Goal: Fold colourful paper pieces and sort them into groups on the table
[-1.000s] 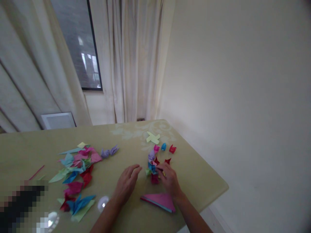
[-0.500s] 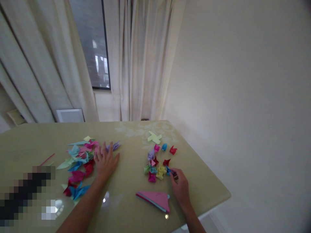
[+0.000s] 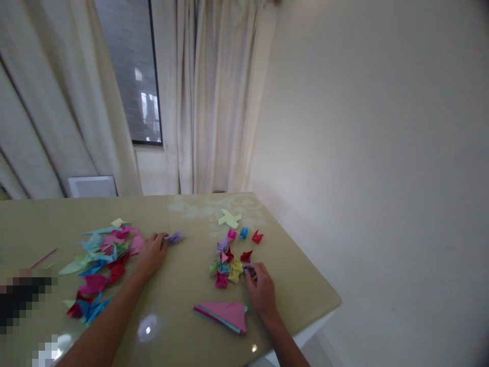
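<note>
My left hand (image 3: 153, 253) is closed, its fingertips pinching the left end of a purple folded-paper piece (image 3: 176, 237) with pointed tips. Just left of this hand spreads a pile of colourful origami (image 3: 95, 262) in pink, red, blue and pale green. On the right, my right hand (image 3: 263, 290) pinches a small dark blue origami piece (image 3: 246, 271), mostly hidden by the fingers. Beside it is a cluster of small folded pieces, including a yellow one (image 3: 236, 270), a magenta one (image 3: 221, 280) and a dark red one (image 3: 246, 256).
A pink folded paper triangle (image 3: 225, 313) with layered edges lies near the front. Toward the back are a pale green paper cross (image 3: 229, 219), a blue piece (image 3: 243, 233) and a red piece (image 3: 257, 236). The table (image 3: 179, 290) meets a white wall (image 3: 362, 153) and curtains (image 3: 217, 102).
My left hand's spread fingers have drawn together at the purple piece. My right hand stays by the small cluster with the blue piece. The whole view has shifted, moving things leftward.
</note>
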Demonstrator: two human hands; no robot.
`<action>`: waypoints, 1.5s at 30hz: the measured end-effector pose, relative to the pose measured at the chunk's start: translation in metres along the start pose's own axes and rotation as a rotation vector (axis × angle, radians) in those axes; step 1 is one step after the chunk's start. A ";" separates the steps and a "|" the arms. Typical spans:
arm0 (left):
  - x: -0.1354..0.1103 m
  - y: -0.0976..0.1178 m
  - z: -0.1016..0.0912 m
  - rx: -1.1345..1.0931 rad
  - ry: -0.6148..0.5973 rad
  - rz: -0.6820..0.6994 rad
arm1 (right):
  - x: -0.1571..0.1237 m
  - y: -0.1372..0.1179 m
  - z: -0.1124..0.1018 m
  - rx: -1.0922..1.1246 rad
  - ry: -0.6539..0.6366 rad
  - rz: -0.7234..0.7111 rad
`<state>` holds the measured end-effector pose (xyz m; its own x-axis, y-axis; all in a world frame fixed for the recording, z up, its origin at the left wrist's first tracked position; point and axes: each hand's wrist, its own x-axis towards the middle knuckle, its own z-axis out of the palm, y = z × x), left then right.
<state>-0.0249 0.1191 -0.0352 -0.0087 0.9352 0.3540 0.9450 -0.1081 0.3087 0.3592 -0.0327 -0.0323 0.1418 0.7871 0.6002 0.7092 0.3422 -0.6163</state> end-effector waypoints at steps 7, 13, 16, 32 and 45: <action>-0.029 0.014 -0.003 -0.098 0.003 0.111 | 0.002 -0.001 0.000 -0.010 -0.016 0.021; -0.051 0.027 -0.004 -0.228 0.090 0.219 | 0.001 -0.002 0.001 0.004 -0.010 0.051; -0.056 0.029 -0.001 -0.255 0.066 0.309 | 0.001 -0.001 0.001 0.006 -0.008 0.053; -0.003 0.083 0.050 -0.503 -0.046 0.349 | 0.002 -0.006 0.001 0.013 -0.072 0.080; -0.057 0.044 -0.005 0.173 0.105 -0.035 | -0.002 -0.001 -0.004 0.105 -0.004 0.116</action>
<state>0.0152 0.0597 -0.0372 -0.0679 0.8963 0.4382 0.9855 -0.0082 0.1695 0.3612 -0.0371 -0.0309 0.2156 0.8262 0.5205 0.6120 0.3010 -0.7313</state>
